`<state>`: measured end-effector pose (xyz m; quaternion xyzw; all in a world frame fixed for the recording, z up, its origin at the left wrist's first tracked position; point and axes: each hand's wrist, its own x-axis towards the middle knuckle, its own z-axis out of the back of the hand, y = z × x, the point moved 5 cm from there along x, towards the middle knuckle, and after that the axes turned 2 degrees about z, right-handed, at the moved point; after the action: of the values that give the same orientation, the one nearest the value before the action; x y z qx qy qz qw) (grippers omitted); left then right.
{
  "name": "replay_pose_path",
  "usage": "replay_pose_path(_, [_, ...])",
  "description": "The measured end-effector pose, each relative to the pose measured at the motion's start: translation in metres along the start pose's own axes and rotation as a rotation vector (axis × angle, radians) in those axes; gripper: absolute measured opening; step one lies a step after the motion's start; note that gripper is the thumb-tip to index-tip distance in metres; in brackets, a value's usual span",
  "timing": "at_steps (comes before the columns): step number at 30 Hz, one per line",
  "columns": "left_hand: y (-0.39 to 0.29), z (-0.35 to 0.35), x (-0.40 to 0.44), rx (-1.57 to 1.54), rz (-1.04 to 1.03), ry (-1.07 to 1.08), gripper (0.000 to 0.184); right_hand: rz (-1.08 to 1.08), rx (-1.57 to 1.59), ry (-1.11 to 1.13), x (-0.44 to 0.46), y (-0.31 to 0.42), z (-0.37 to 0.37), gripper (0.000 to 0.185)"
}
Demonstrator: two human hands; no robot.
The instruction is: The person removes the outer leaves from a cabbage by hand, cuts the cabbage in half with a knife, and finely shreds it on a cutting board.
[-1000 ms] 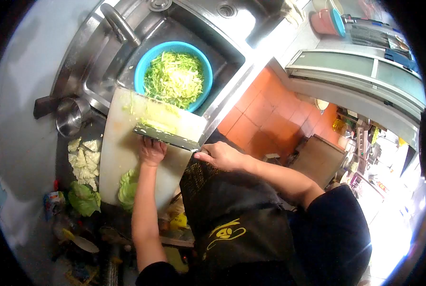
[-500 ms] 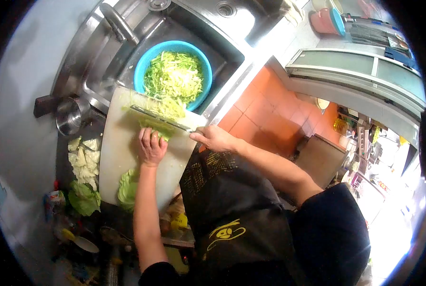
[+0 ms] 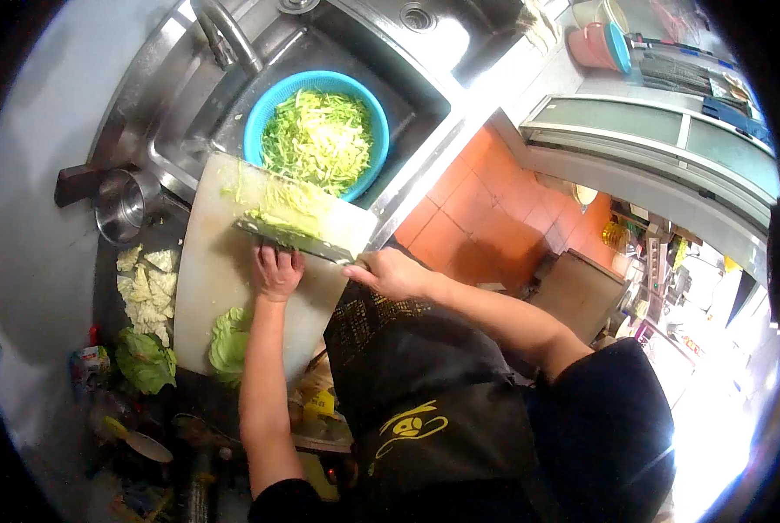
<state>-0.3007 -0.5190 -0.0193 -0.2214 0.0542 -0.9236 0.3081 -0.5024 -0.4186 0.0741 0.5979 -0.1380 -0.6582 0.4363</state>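
Note:
My right hand [image 3: 394, 274] is closed round the handle of a broad knife [image 3: 296, 242], whose blade lies across the white cutting board [image 3: 200, 288]. Shredded cabbage [image 3: 289, 207] lies on the board just beyond the blade. Close behind the blade is my left hand [image 3: 277, 272], its fingertips bent towards the knife; whatever is under them is hidden. A cabbage leaf piece [image 3: 228, 345] rests on the board's near part. Past the board's far edge, a blue basket [image 3: 253, 131] in the sink holds more shredded cabbage [image 3: 318, 139].
Left of the board are pale cabbage pieces [image 3: 148, 295], a green leaf [image 3: 145, 359] and a metal pot [image 3: 126, 206]. The sink's faucet [image 3: 226, 35] is at the upper left. Orange floor tiles [image 3: 468, 205] show on the right, with a pink bucket [image 3: 590, 47] farther off.
Half a second ago the knife stood more upright and farther up the board, with green cabbage under my left fingers. Now the blade has come nearer and tilted, and the left fingertips are behind it.

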Motion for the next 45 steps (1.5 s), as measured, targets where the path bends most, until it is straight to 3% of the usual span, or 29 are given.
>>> replay_pose_path(7, [-0.007, 0.021, 0.019, -0.114, 0.011, -0.024, 0.033, 0.052, 0.083, -0.054, 0.041, -0.008, 0.001, 0.055])
replay_pose_path(11, [-0.005, 0.026, 0.025, -0.133, 0.04, -0.067, 0.037, -0.139, 0.205, 0.022, 0.02, -0.006, 0.022, 0.053])
replay_pose_path(15, [-0.003, 0.009, 0.008, -0.08, 0.007, -0.017, 0.038, 0.134, 0.068, -0.049, -0.025, 0.002, 0.02, 0.054])
replay_pose_path(21, [0.0, -0.002, -0.002, -0.087, 0.0, 0.0, 0.044, -0.041, 0.045, 0.073, -0.04, 0.005, 0.016, 0.056])
replay_pose_path(26, [0.002, -0.007, -0.008, -0.042, 0.033, 0.02, 0.038, 0.03, 0.055, 0.018, -0.011, -0.006, 0.002, 0.06])
replay_pose_path(29, [-0.001, -0.005, -0.003, -0.076, 0.016, -0.081, 0.033, 0.013, 0.062, 0.008, 0.018, -0.004, -0.001, 0.062])
replay_pose_path(36, [-0.008, 0.029, 0.021, -0.191, 0.078, 0.078, 0.038, 0.089, 0.16, -0.114, 0.048, -0.028, 0.01, 0.061])
replay_pose_path(45, [-0.016, 0.038, 0.018, -0.065, 0.076, 0.042, 0.031, 0.086, 0.071, -0.022, -0.032, 0.003, 0.034, 0.054])
